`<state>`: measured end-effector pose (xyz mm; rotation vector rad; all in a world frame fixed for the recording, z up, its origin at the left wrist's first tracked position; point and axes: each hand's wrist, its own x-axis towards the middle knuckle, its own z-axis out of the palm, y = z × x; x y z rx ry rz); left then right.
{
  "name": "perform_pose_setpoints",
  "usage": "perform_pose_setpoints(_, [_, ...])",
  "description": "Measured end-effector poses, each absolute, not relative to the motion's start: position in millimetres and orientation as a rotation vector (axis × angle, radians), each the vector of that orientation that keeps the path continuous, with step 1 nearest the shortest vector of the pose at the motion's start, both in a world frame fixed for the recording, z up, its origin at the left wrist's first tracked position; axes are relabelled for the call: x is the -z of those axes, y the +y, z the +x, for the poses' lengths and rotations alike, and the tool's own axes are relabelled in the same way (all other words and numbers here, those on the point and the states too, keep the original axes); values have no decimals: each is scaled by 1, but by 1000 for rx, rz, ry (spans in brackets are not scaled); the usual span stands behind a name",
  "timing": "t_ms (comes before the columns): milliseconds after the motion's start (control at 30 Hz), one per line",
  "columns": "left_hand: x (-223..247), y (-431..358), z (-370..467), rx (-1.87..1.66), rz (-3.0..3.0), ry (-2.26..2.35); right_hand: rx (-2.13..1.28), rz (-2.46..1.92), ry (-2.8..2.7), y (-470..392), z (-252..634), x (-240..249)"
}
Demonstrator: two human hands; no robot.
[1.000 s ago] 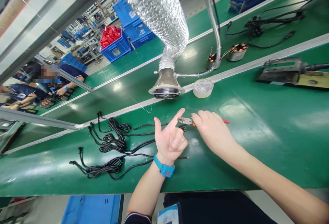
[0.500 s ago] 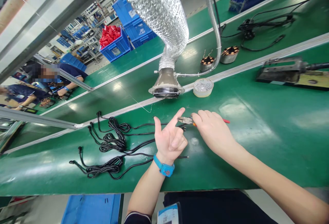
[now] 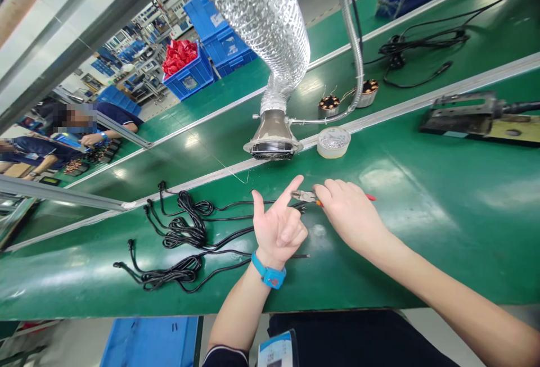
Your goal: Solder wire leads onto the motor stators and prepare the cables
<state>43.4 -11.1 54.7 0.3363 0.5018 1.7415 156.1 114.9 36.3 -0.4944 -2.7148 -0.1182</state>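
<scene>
My right hand (image 3: 348, 209) is closed around red-handled pliers (image 3: 304, 196), whose metal jaws point left and meet the tip of my left index finger. My left hand (image 3: 279, 226), with a blue wrist strap (image 3: 273, 277), has its thumb and index finger stretched apart and the other fingers curled; nothing can be made out in it. A tiny dark speck shows at the thumb tip. Several coiled black cables (image 3: 185, 235) lie on the green table (image 3: 84, 282) to the left, their ends running behind and under my left hand.
Above the hands hangs a fume hood (image 3: 274, 131) on a silver duct. Behind are a round container (image 3: 333, 142) and two copper-wound cores (image 3: 329, 105) on the belt. A metal tool (image 3: 464, 114) lies at right. Two people work at far left.
The copper-wound cores and the black cable on the back belt have shifted left. A person's hand at far left has moved. My hands and the pliers have hardly moved.
</scene>
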Motion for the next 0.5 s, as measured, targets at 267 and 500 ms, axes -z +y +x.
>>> perform_pose_setpoints(267, [-55,-12,43,-1745,330,518,146,-482,-2680,116,155,-36])
perform_pose_setpoints(500, [-55,-12,42,-1737,336,537,112,-479,-2700,116,155,-36])
